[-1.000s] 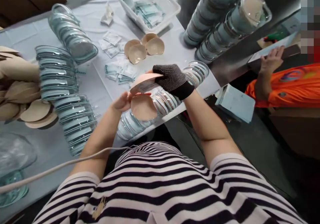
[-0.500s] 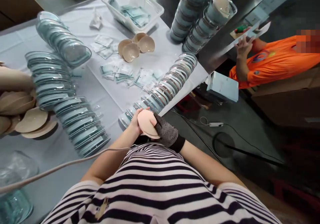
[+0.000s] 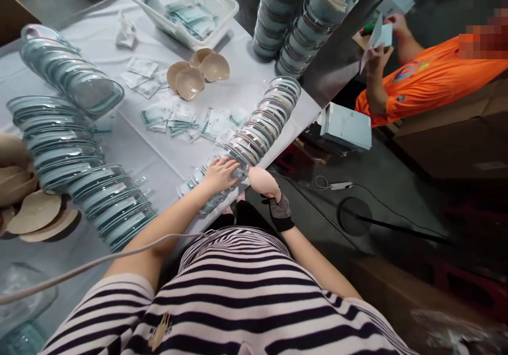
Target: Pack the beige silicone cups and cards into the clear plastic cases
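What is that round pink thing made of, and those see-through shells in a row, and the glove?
The pink pad in the right hand looks like soft, matte foam or silicone: smooth, dull, no shine. The shells under the left hand look like thin clear plastic: see-through with glossy glints. The glove looks like knit fabric with dots.

"What is the bare left hand (image 3: pixel 219 174) doing?"

"It lies flat, fingers spread, palm down, on the long row of clear round plastic shells (image 3: pixel 254 133)."

"And the right hand in the black dotted glove (image 3: pixel 273 199)?"

"It sits just beside that row's near end, curled shut around a soft pink round pad (image 3: pixel 262 181), wrist bent up."
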`<state>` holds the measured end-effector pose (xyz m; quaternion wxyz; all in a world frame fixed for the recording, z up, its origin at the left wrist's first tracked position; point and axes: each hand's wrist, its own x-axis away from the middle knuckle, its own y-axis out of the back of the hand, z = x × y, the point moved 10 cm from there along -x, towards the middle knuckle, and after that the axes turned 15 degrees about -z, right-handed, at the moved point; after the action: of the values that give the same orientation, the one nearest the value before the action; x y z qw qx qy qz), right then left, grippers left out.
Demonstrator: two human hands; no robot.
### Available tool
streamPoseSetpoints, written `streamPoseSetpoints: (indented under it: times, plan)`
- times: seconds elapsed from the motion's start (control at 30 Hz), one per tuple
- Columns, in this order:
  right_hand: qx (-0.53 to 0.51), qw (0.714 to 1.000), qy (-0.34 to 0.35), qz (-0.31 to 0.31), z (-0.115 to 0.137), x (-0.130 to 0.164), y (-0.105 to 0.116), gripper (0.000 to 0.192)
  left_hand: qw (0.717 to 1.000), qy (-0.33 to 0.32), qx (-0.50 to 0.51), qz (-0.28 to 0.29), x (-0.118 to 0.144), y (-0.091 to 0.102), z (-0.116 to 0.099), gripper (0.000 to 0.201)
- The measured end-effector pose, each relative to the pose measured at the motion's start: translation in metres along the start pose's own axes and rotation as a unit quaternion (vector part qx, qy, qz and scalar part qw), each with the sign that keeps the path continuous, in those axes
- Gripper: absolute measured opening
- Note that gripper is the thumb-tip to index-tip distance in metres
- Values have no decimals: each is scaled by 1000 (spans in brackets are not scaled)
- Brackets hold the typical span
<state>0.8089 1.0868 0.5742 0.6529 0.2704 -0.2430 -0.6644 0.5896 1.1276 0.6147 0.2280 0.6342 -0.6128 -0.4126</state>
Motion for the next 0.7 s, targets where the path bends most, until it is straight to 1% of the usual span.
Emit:
streamPoseSetpoints:
  times: [0.07, 0.13, 0.2, 0.27, 0.33, 0.4, 0.47, 0.53, 0.6, 0.7]
  plan:
    - [10, 1000, -11, -3, -6, 3, -12, 47, 998, -23, -52, 20, 3, -6, -4, 40]
    - [25, 999, -18, 22, -4, -2, -33, 47, 995, -39, -76, 43, 6, -11, -8, 37]
    - [42, 998, 4, 55, 10, -14, -55, 45, 993, -59, -75, 63, 7, -16, -11, 35]
    - [51, 996, 33, 71, 28, -28, -68, 44, 992, -75, -77, 68, 8, -17, -12, 34]
    - [66, 993, 59, 73, 41, -41, -68, 45, 991, -79, -92, 52, 6, -15, -10, 35]
    - [95, 989, 88, 67, 48, -48, -59, 47, 991, -76, -105, 34, 5, -12, -9, 36]
    - [133, 982, 112, 72, 48, -51, -50, 38, 990, -74, -115, 29, 5, -11, -9, 35]
    - [174, 973, 117, 96, 42, -52, -50, 31, 989, -79, -120, 32, 5, -12, -10, 34]
    - [203, 964, 113, 132, 39, -52, -63, 33, 989, -87, -117, 31, 5, -13, -12, 33]
    - [219, 952, 106, 187, 42, -53, -94, 34, 990, -99, -95, 21, 5, -11, -14, 32]
